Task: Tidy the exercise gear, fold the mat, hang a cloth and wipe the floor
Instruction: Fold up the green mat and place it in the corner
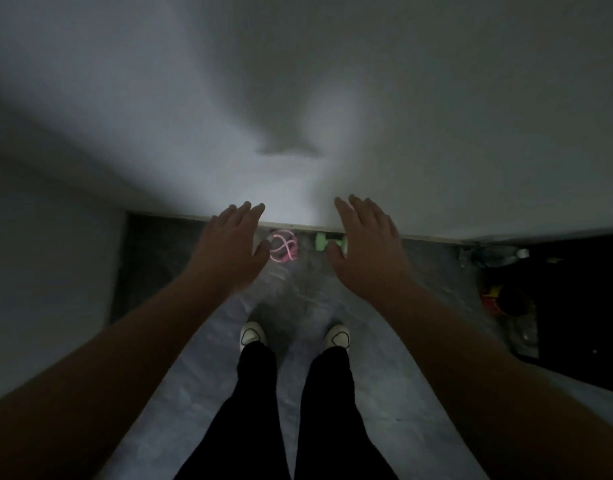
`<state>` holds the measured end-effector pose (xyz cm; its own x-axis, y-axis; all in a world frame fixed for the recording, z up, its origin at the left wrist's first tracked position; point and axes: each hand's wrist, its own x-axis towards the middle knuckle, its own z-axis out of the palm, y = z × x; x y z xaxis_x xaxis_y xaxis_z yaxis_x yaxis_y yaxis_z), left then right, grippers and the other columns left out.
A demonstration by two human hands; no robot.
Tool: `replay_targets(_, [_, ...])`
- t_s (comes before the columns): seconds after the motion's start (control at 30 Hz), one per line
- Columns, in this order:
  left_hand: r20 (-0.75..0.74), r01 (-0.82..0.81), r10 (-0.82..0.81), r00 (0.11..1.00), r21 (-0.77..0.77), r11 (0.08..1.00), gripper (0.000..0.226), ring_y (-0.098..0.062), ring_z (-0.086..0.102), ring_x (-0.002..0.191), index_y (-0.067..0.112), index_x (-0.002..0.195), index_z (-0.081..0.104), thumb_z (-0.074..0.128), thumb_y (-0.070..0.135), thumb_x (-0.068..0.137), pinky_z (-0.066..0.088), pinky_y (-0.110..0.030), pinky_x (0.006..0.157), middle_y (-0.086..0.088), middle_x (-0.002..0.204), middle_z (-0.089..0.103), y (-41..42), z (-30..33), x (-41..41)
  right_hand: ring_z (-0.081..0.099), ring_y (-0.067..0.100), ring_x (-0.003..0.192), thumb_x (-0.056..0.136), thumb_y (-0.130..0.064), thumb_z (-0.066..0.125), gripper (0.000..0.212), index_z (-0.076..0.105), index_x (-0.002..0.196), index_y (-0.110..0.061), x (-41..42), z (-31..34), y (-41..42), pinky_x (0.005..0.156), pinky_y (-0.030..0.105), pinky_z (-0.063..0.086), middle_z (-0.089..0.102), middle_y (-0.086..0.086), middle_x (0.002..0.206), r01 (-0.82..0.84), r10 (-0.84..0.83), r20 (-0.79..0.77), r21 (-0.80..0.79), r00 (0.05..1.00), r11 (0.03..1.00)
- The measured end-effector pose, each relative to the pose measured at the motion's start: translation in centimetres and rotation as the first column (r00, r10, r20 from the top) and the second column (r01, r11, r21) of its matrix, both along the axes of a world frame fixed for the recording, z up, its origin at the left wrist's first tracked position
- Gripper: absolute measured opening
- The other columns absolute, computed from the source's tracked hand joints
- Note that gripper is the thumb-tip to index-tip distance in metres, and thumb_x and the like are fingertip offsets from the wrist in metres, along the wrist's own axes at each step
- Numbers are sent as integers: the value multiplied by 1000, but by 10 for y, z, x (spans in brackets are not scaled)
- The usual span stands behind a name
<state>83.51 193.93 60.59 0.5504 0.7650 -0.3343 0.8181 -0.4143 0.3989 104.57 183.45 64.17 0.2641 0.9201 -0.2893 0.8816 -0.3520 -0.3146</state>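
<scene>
Dim room: grey floor (208,375) meets a pale wall (298,81). A pink rope (284,245) and a green dumbbell (327,242) lie at the wall's base. My left hand (228,247) and right hand (367,247) are spread flat, holding nothing.

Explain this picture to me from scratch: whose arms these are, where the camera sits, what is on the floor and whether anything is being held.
There is no machine here. The camera is worn on a person's head and looks forward and down, so you see their own two bare arms reaching out, and below them black trousers and white shoes on a grey floor. The left hand and right hand are both spread with straight fingers and hold nothing. On the floor by the foot of the pale wall lie a pink looped exercise band and a light green dumbbell, side by side. The right hand partly covers the dumbbell in the view. At the far right, dim objects sit in shadow, too dark to identify.
</scene>
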Motion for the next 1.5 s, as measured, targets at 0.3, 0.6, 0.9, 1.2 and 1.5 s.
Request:
replay_targets(0.3, [126, -230, 210, 969, 172, 958, 72, -29, 18, 150, 24, 152, 31, 38, 54, 88, 16, -52, 121, -8, 161, 26, 0, 190, -104, 6, 22, 153, 97, -44, 46, 68, 17, 157, -28, -95, 173, 9, 122, 52, 16, 15, -2, 166, -22, 20, 10, 243, 1000, 970])
replay_targets(0.6, [78, -507, 513, 855, 335, 794, 64, -33, 21, 148, 21, 152, 30, 41, 49, 96, 17, -54, 119, -10, 160, 28, -57, 255, -181, 6, 21, 153, 99, -43, 44, 64, 20, 156, -27, -148, 227, 22, 123, 50, 16, 16, -1, 165, -334, 336, 59, 353, 940, 874])
replay_targets(0.9, [85, -764, 802, 591, 376, 524, 67, -29, 12, 151, 26, 155, 22, 40, 53, 96, 12, -52, 121, -6, 164, 19, -198, 262, -171, 8, 25, 153, 99, -45, 40, 63, 20, 155, -26, -161, 240, -17, 122, 49, 19, 17, 1, 165, -680, 704, 101, 388, 703, 623])
replay_targets(1.2, [123, -924, 972, 198, 354, 144, 67, -28, 9, 152, 30, 155, 18, 36, 55, 96, 10, -51, 122, -5, 165, 15, -395, 278, -169, 21, 29, 149, 95, -41, 45, 64, 29, 154, -20, -207, 244, -120, 120, 46, 24, 30, 6, 160, -839, 914, 0, 396, 406, 373])
replay_targets(1.5, [208, -828, 929, -305, 423, -367, 64, -31, 18, 150, 27, 153, 27, 45, 50, 96, 20, -56, 119, -8, 162, 26, -678, 296, -134, 25, 31, 146, 87, -52, 29, 73, 31, 154, -22, -284, 262, -332, 119, 45, 25, 33, 5, 159, -899, 992, 68, 420, -108, -127])
